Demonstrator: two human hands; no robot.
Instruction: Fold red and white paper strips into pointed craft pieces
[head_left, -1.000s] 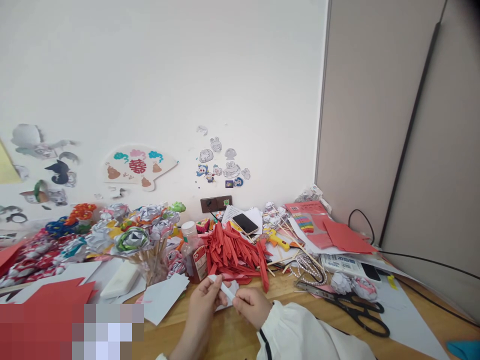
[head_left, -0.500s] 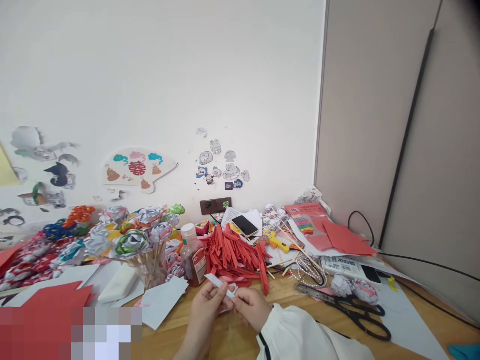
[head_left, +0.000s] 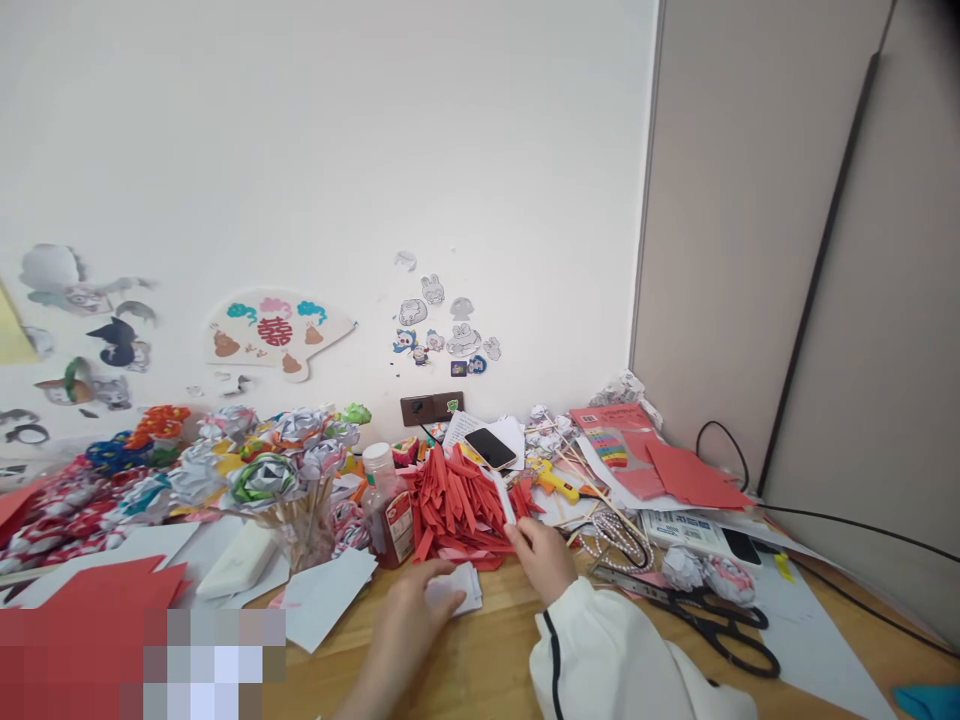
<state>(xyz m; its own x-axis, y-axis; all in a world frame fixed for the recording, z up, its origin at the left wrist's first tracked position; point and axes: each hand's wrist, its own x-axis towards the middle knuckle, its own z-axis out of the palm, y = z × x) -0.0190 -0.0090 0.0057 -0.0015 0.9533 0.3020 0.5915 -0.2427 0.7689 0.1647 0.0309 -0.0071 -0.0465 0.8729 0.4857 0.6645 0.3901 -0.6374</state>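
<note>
My right hand (head_left: 546, 558) pinches a narrow folded white paper strip (head_left: 498, 492), raised and tilted in front of the heap of folded red paper strips (head_left: 461, 510). Lower and to the left, my left hand (head_left: 414, 612) curls its thumb and fingers around a small bundle of white paper pieces (head_left: 468, 588) at the wooden tabletop. Part of that bundle is hidden by the fingers.
Black-handled scissors (head_left: 720, 625) lie right of my sleeve. Behind are a phone (head_left: 490, 449), a yellow glue gun (head_left: 555, 481) and wooden sticks. A capped bottle (head_left: 386, 510), paper flowers (head_left: 262, 480) and red sheets (head_left: 112, 585) stand or lie left.
My hands have moved apart. The right hand has carried the white strip up and right toward the red heap, while the left stays low with the white paper pieces.
</note>
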